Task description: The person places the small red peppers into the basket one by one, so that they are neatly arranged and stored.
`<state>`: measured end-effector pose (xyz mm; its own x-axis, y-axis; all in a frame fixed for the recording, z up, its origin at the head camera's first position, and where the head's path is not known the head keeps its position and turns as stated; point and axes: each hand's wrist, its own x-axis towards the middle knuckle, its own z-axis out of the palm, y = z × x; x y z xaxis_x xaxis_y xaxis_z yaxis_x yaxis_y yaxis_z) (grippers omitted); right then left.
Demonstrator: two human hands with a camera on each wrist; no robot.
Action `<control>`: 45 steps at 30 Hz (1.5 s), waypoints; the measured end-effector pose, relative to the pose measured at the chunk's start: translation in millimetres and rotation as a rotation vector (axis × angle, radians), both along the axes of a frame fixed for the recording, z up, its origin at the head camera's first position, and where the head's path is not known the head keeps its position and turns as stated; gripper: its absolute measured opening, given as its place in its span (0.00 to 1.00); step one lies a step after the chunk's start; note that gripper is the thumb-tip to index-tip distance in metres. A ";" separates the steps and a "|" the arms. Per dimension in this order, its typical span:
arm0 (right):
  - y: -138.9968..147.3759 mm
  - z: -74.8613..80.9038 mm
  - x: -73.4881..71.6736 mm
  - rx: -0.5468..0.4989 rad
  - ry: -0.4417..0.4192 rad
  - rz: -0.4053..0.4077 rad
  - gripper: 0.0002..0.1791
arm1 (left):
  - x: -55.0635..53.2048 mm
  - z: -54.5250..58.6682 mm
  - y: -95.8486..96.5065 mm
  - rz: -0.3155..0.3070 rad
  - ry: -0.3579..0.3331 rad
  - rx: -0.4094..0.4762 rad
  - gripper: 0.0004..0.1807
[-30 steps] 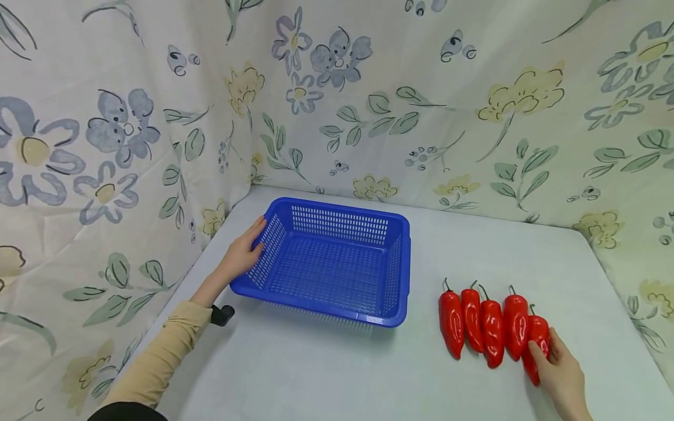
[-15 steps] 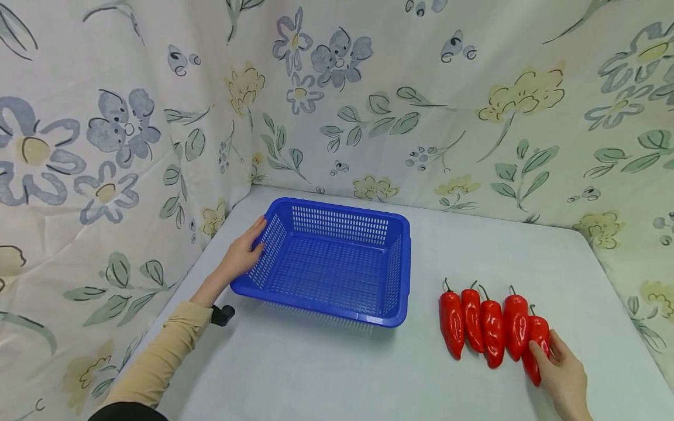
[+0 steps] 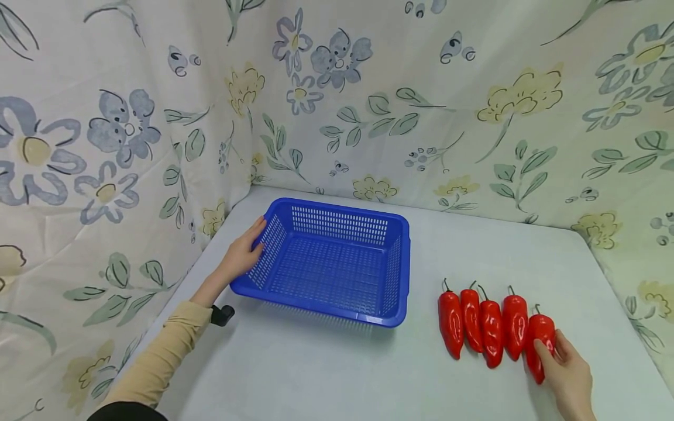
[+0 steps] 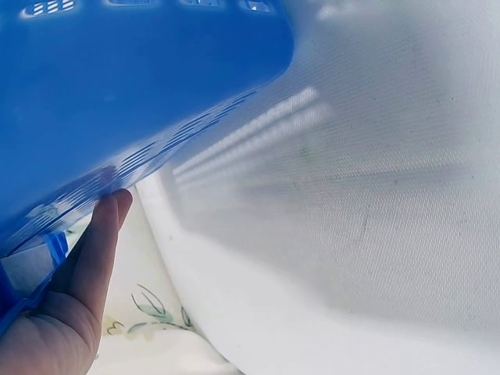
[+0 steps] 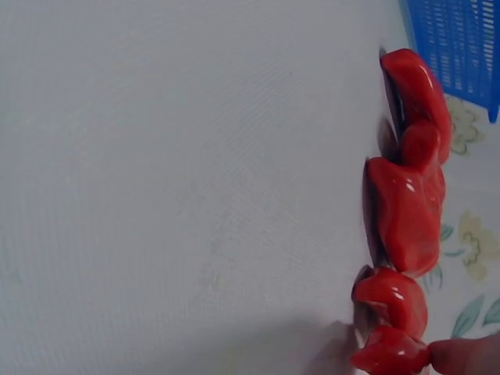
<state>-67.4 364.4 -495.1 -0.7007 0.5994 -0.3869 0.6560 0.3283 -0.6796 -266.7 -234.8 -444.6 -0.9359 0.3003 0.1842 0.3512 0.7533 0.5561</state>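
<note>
My left hand [image 3: 242, 251] grips the left rim of a blue plastic basket [image 3: 337, 318], rectangular with slotted walls. In the left wrist view, its fingertips [image 4: 117, 205] lie along the outside of the basket's wall. Several glossy red peppers with green stems lie side by side in a row to the right of the basket. At the row's right end, my right hand [image 3: 568, 371] pinches the last red pepper [image 3: 541, 330], with the thumb across its near left side. A narrow gap separates it from the neighbouring pepper [image 3: 515, 324]. In the right wrist view, only a fingertip [image 5: 465, 355] shows beside the nearest pepper.
A white table [image 3: 368, 380] carries everything. Flower-patterned cloth [image 3: 421, 134] hangs behind it and along the left side. The leftmost pepper [image 3: 450, 324] lies a short way right of the basket. A black wrist strap [image 3: 222, 316] is on the left arm.
My right hand has shifted slightly to the right with the end pepper, which now stands a little apart from its neighbour. My left hand and the basket have stayed in place.
</note>
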 end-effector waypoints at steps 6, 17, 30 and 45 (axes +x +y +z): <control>-1.0 10.1 -0.8 -0.001 0.015 0.006 0.42 | 0.2 0.0 0.1 0.003 0.002 -0.001 0.33; -7.8 25.4 -6.8 -0.004 0.075 -0.040 0.41 | -0.3 -0.4 0.3 0.010 -0.002 -0.001 0.33; -38.4 43.1 -18.1 -0.028 0.164 0.042 0.39 | -1.4 -1.8 -0.1 0.005 -0.005 -0.001 0.33; -82.5 62.6 -31.3 -0.062 0.309 0.252 0.37 | -0.3 -0.8 0.3 -0.005 0.003 -0.001 0.33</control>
